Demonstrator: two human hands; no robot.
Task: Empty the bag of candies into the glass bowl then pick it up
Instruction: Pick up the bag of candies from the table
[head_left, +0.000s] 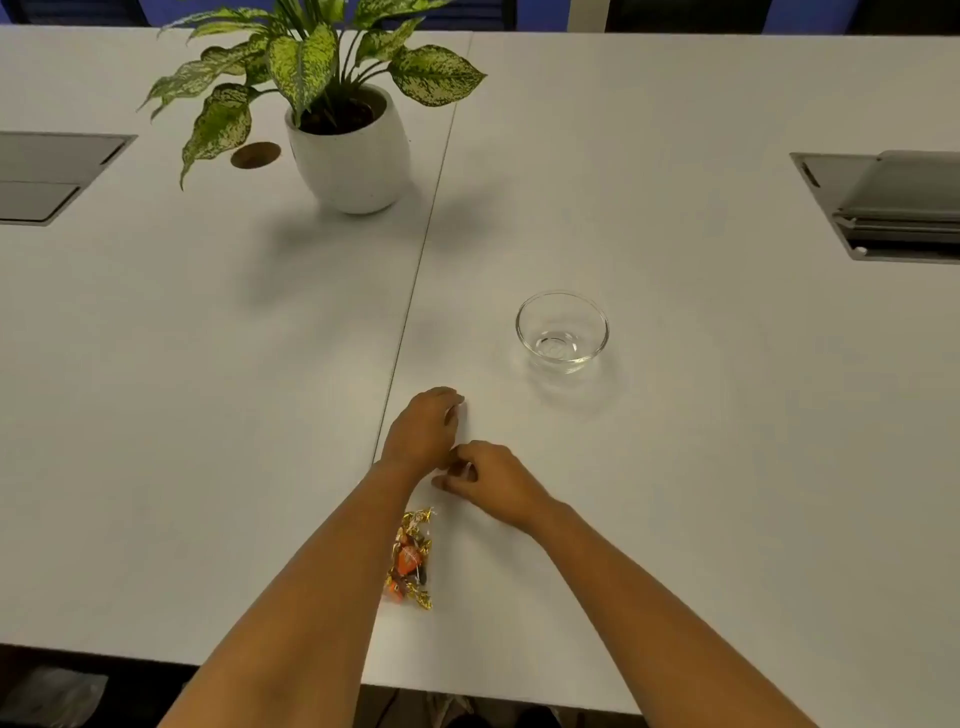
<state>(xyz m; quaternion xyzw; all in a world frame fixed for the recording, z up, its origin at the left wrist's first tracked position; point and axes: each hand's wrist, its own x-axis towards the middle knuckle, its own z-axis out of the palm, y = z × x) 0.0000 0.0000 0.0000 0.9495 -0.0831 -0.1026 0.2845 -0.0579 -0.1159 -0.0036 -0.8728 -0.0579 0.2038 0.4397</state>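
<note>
Worktop (675, 156): white, made of two slabs with a seam running from far to near just left of centre.
Bag of candies (410, 558): clear bag lying flat on the worktop near the near edge, holding orange and gold-wrapped sweets; its far end reaches up toward the two hands, and the left forearm covers part of its left side.
Glass bowl (562, 331): clear, upright, nothing inside it, standing on the worktop to the right of the seam, farther away than the hands and well apart from the bag.
Left hand (422, 427): palm down over the seam, fingers curled toward the worktop; whether they pinch the bag's far end cannot be told.
Right hand (493, 480): just beside the left hand, touching it at the thumb side, fingers bent inward at the bag's far end; the grip itself is too blurred to tell.
Potted plant (347, 150): white pot with speckled green leaves, far left of the seam.
Cable hatches (883, 202): grey metal flaps set in the worktop at far left and far right.
</note>
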